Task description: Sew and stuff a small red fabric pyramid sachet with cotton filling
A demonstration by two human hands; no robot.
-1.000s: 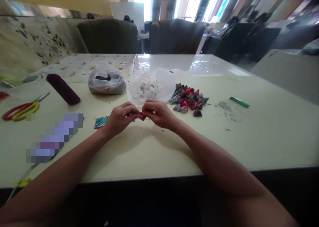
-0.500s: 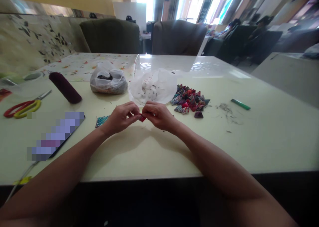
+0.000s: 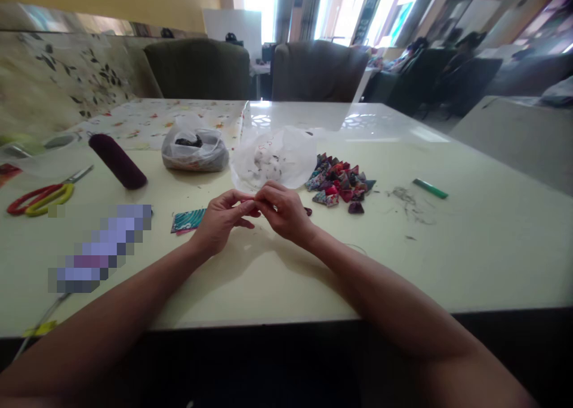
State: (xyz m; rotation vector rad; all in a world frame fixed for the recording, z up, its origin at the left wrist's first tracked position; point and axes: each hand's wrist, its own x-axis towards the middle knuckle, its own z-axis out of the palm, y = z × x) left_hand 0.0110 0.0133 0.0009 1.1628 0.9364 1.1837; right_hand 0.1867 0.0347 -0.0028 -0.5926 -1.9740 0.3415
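My left hand (image 3: 224, 218) is closed in a pinch, its lower fingers partly stretched out. A sliver of a small red cloth piece (image 3: 245, 197) shows at its fingertips; most of it is hidden. My right hand (image 3: 286, 212) pinches at the same spot, touching the left fingertips; what lies between its fingers is too small to make out. Beside the left wrist lies a folded teal patterned cloth (image 3: 187, 220) with a pink edge beneath. To the right is a pile of small stuffed fabric triangles (image 3: 342, 178), with one dark triangle (image 3: 356, 207) apart in front.
Behind my hands sit an open white plastic bag with white stuffing (image 3: 268, 163) and a tied-up bag with dark contents (image 3: 194, 151). Scissors (image 3: 49, 196), a dark purple roll (image 3: 117, 161) and a blurred-out phone (image 3: 101, 250) lie left. A green cutter-like tool (image 3: 430, 188) lies right.
My left hand has turned and its lower fingers have spread out. The red cloth piece, plainly seen between the fingertips before, is now mostly covered. More of the teal cloth shows.
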